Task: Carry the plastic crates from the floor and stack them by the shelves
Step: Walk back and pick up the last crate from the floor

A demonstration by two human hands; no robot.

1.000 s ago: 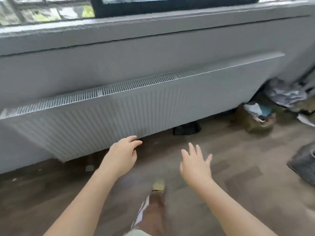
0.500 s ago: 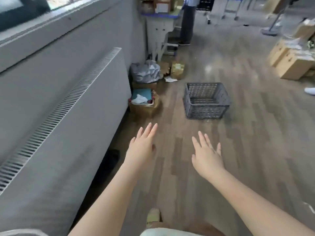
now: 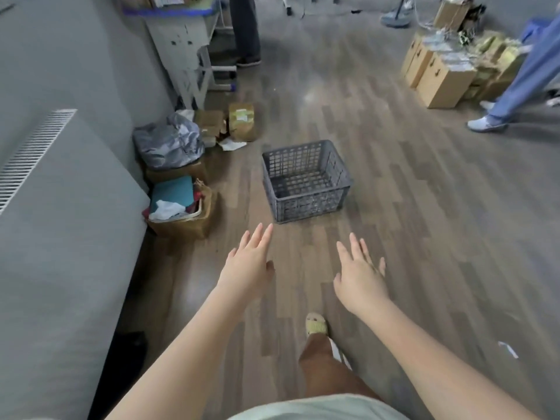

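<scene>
Empty grey crate (image 3: 306, 180) on the floor (image 3: 409, 237), unlifted; left hand (image 3: 247, 268) and right hand (image 3: 359, 275) short of it, fingers spread, holding nothing.

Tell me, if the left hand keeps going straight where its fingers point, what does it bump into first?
Probably the grey plastic crate. The left hand is open and its fingers aim up toward the crate's near wall, with only bare wooden floor between. Depth is hard to judge, so it may pass just left.

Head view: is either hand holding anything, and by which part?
Nothing is held. The left hand and right hand are both open and empty, short of the grey crate on the floor.
</scene>
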